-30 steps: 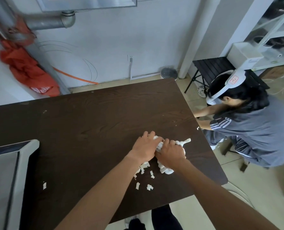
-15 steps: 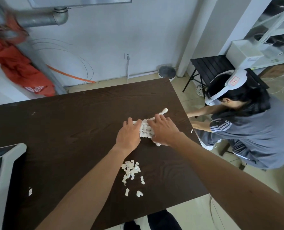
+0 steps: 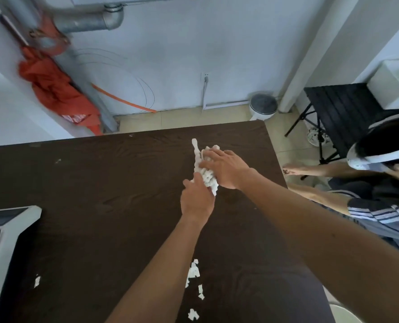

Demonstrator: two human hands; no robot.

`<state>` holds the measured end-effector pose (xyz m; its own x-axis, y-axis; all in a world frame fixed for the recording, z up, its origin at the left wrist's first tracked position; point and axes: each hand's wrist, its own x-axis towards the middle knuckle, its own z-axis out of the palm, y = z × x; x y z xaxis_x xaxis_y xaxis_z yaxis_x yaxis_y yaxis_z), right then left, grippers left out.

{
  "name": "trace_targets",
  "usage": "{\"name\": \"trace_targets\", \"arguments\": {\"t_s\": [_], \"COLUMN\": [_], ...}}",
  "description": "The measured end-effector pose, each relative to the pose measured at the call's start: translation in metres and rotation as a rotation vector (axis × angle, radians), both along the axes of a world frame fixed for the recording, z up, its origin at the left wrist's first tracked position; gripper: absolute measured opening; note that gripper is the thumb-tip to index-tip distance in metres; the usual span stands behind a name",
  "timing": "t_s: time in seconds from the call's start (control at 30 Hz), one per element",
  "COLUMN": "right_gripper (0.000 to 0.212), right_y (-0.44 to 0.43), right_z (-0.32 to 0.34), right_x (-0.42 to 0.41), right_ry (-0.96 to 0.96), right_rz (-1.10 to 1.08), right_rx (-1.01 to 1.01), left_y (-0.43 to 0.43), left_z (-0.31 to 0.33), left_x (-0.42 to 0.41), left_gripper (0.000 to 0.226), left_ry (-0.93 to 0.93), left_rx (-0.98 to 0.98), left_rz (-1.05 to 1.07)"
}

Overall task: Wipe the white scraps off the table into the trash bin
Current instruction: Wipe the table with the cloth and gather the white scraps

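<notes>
Now cloth (image 3: 205,177) has shifted up-frame, left hand (image 3: 197,201) gripping, right hand (image 3: 227,170) fingers (image 3: 211,155) spread flat; scraps (image 3: 193,272) remain unswept, lower centre.

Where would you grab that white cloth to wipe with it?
Take the white cloth by its thick bunched middle, coming from above, palm down. It lies crumpled in a long ridge on the table; its thin far tail would only trail.

White scraps (image 3: 194,272) partly behind left forearm (image 3: 156,271)
</notes>
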<state>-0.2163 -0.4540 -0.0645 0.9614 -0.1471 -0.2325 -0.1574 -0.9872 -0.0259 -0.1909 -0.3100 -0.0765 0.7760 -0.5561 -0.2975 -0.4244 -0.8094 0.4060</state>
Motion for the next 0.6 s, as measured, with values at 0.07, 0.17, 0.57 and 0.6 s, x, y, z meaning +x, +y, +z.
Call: {"name": "trace_targets", "arguments": {"t_s": [0.07,0.17,0.57,0.6], "right_gripper": [0.067,0.068,0.061,0.061], "right_y": [-0.014,-0.038,-0.116,-0.115], "right_z": [-0.003,-0.004,0.010,0.011], "right_x": [-0.001,-0.006,-0.075,-0.082], "right_ry": [0.003,0.000,0.120,0.125], "right_rz": [-0.052,-0.127,-0.439,-0.468], "right_rx": [0.025,0.057,0.052,0.069], "left_y": [-0.018,-0.045,-0.134,-0.134], "left_z": [0.003,0.005,0.002,0.002], "left_x": [0.004,0.009,-0.005,-0.008], "left_gripper": [0.049,0.048,0.066,0.064], "left_ry": [0.032,0.038,-0.025,-0.022], "left_rx": [0.003,0.008,0.123,0.130], "left_rz": [0.002,-0.034,-0.394,-0.423]}}
